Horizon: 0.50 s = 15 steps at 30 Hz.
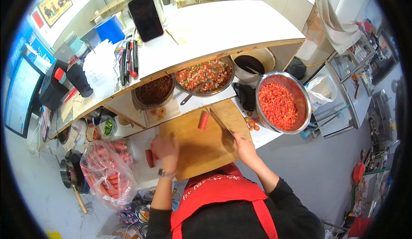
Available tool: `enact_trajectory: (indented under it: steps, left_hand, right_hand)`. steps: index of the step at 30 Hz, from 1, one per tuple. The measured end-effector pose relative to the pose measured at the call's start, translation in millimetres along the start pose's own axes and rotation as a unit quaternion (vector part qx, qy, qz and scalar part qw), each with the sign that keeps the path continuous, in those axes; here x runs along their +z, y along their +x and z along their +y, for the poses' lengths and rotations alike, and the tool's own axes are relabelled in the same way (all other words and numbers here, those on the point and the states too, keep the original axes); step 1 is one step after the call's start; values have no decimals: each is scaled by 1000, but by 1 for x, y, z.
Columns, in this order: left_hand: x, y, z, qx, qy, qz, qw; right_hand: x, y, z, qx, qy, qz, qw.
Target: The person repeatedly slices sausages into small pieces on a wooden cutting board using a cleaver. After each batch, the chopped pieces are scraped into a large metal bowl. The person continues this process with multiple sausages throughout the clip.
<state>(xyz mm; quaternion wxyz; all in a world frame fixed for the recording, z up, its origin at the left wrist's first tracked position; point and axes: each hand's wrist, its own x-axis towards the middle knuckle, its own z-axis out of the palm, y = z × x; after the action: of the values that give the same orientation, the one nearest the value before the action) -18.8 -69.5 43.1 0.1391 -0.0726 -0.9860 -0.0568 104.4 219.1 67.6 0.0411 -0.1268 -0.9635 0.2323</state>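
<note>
My right hand (246, 148) grips a kitchen knife (222, 121) by its handle. The blade, seen nearly edge-on, is over a wooden cutting board (193, 155). Left of the blade a piece of carrot (203, 120) lies apart from it on the board. My left hand (165, 152), blurred, is over the board's left edge, beside carrot pieces (149, 158) on the white worktop. Whether its fingers hold one is not clear. To the right, a steel bowl (307, 110) contains diced carrot (277, 105).
A plastic bag of carrots (111, 174) sits at the left. Under the raised shelf (231, 20) stand a pot of dark crumbly food (154, 90), a pan of diced vegetables (206, 74) with a spoon, and a pot of dark liquid (249, 64). Small carrot ends (252, 124) lie right of the board.
</note>
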Motion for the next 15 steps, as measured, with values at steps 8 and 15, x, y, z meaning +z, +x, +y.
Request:
enact_trajectory:
  steps: [8,15]
  left_hand:
    - [58,66,118,124,-247,-48,960]
    - [42,12,135,4,-403,-201,893]
  right_hand:
    - [-5,17,-4,34,-37,12,999]
    - [2,19,-1,18,108,-66,992]
